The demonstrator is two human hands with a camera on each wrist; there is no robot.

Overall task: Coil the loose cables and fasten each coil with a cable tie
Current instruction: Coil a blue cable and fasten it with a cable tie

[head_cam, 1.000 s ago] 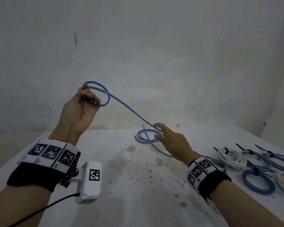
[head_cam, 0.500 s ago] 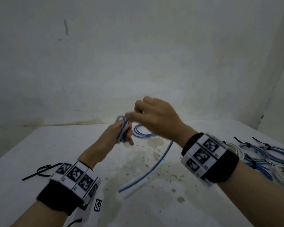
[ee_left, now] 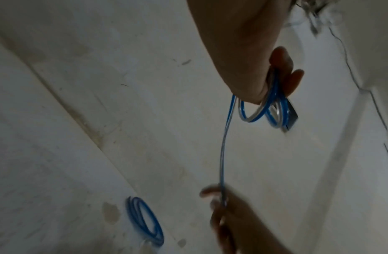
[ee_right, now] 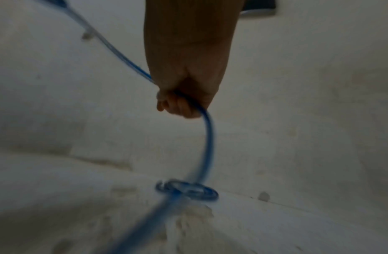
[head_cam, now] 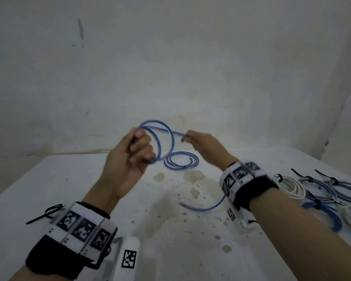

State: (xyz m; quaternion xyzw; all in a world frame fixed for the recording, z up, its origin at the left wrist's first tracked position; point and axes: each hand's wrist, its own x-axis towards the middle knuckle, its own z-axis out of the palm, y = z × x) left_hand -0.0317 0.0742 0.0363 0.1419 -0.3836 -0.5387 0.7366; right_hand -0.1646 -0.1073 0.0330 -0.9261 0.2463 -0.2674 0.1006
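Right hand [ee_right: 186, 101] grips blurred blue cable [ee_right: 208, 137], seemingly above table [ee_right: 297, 223].

We saw dim, flat, greyish light in all three views, with no bright source and no glare. Soft shadows lay on the stained white tabletop [head_cam: 170, 230] under the forearms in the head view. Motion blur smeared the thin blue cable [head_cam: 166, 142] and the right hand [head_cam: 203, 147] there, and the tied cable coils [head_cam: 322, 191] at the right edge were streaked and bent by wide-angle distortion. The left wrist view was dark and soft, its lower hand blurred. The right wrist view was darkest, the cable [ee_right: 207, 137] heavily smeared, and the edges fell into vignetted gloom.
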